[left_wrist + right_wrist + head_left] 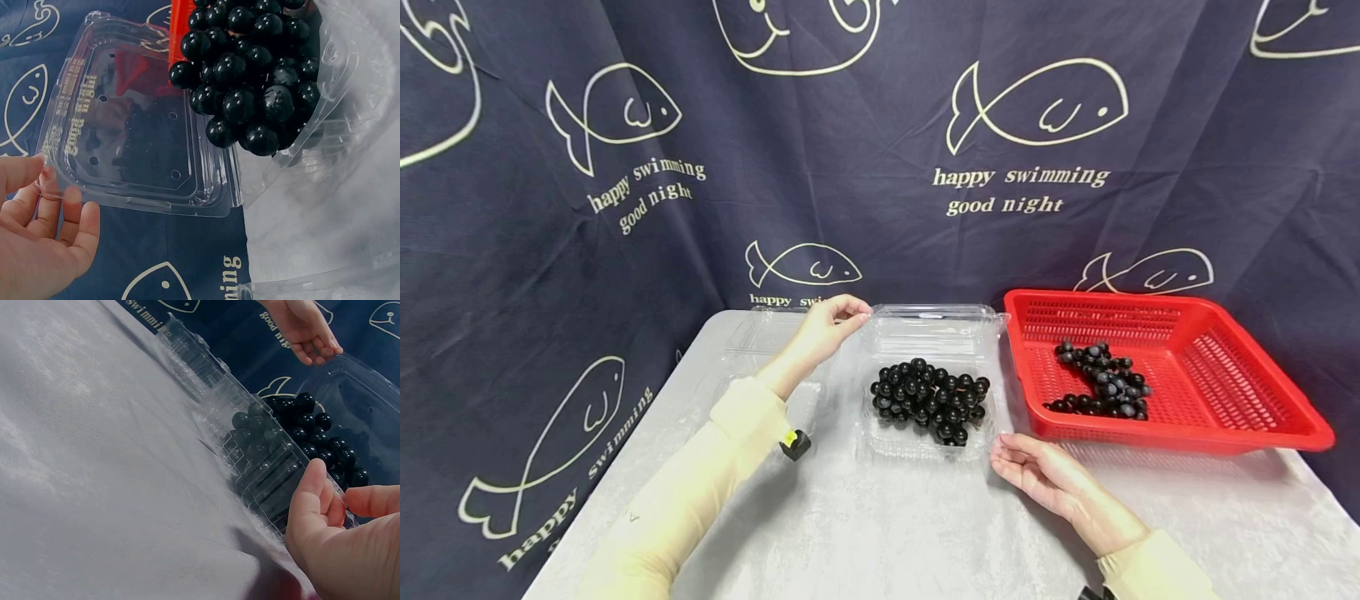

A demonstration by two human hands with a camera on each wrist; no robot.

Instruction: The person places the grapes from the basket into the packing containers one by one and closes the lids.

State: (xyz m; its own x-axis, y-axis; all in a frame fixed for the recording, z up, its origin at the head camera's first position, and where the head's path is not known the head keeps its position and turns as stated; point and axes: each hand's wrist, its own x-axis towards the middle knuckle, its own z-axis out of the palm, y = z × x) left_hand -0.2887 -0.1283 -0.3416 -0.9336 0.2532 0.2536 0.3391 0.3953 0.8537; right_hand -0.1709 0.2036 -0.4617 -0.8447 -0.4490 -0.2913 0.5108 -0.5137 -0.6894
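Observation:
A clear plastic clamshell box (880,442) stands on the table with a bunch of dark grapes (925,396) in its base. Its transparent lid (144,125) is raised at the back. My left hand (835,323) pinches the lid's left corner between thumb and forefinger, the other fingers loosely bent. At the front right corner of the base, my right hand (1037,473) pinches the rim, thumb on one side and fingers on the other, as the right wrist view (340,531) shows.
A red perforated basket (1225,400) stands to the right, close to the box, holding more dark grapes (1116,387). Another clear plastic box (752,333) lies on the left, partly behind my left arm. A dark fish-print curtain (880,208) hangs behind the grey-white table (880,533).

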